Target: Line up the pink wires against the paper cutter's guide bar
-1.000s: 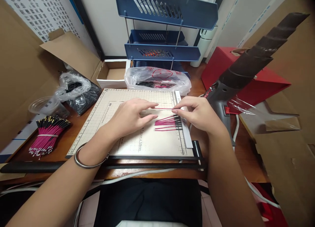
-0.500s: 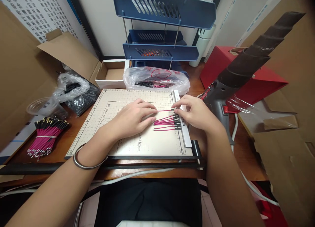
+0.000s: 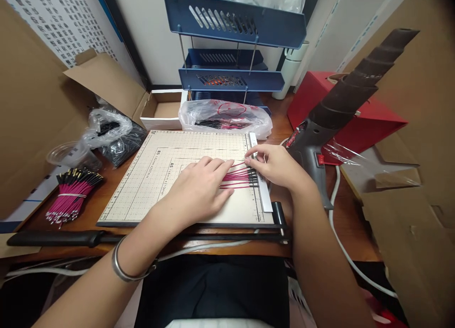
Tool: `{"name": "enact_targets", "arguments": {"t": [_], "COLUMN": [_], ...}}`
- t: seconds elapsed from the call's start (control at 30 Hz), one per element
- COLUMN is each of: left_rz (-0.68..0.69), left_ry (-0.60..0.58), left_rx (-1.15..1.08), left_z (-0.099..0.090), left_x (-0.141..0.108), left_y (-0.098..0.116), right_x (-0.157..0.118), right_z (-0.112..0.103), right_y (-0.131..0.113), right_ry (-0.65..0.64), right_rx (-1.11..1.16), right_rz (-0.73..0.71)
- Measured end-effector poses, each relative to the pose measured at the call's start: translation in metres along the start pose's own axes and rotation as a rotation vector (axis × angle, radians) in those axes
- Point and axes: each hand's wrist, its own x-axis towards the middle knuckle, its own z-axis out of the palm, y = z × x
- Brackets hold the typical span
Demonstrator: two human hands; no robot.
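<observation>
Several thin pink wires with black ends lie side by side on a cream paper trimmer printed with grid lines. Their black ends rest along the white strip at the trimmer's right edge. My left hand lies over the left ends of the wires, fingers stretched out and thumb apart, and hides those ends. At the top of the row, my right hand pinches the right end of one pink wire between thumb and fingertips.
A banded bundle of pink wires stands left. The trimmer's black handle runs along the front. A heat gun leans at the right before a red box. Behind are a plastic bag and blue shelves.
My left hand has moved down and flattened over the wires' left ends. My right hand has come slightly lower, and the top wire now lies closer to the row.
</observation>
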Motion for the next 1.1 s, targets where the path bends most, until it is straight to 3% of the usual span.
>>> {"name": "enact_targets", "arguments": {"t": [0.13, 0.33, 0.43, 0.57, 0.73, 0.9, 1.1], "left_rz": [-0.068, 0.082, 0.079, 0.066, 0.039, 0.027, -0.066], "left_ry": [0.06, 0.162, 0.182, 0.219, 0.212, 0.217, 0.383], "left_rx": [0.034, 0.022, 0.022, 0.006, -0.023, -0.082, -0.194], "left_z": [0.007, 0.029, 0.036, 0.037, 0.039, 0.039, 0.032], "left_x": [0.0, -0.015, -0.02, -0.023, -0.025, -0.024, -0.019], "left_y": [0.008, 0.03, 0.035, 0.033, 0.031, 0.029, 0.011], "right_x": [-0.001, -0.001, -0.002, -0.005, -0.008, -0.008, -0.011], "right_z": [-0.003, -0.007, -0.008, -0.013, -0.016, -0.016, -0.018], "right_y": [-0.002, -0.009, -0.011, -0.013, -0.015, -0.013, -0.013], "right_ry": [-0.07, -0.095, -0.093, -0.099, -0.269, -0.284, -0.263], "right_rx": [-0.027, -0.068, -0.072, 0.012, 0.079, 0.056, 0.113], "right_rz": [0.024, 0.043, 0.05, 0.031, 0.059, 0.038, 0.015]}}
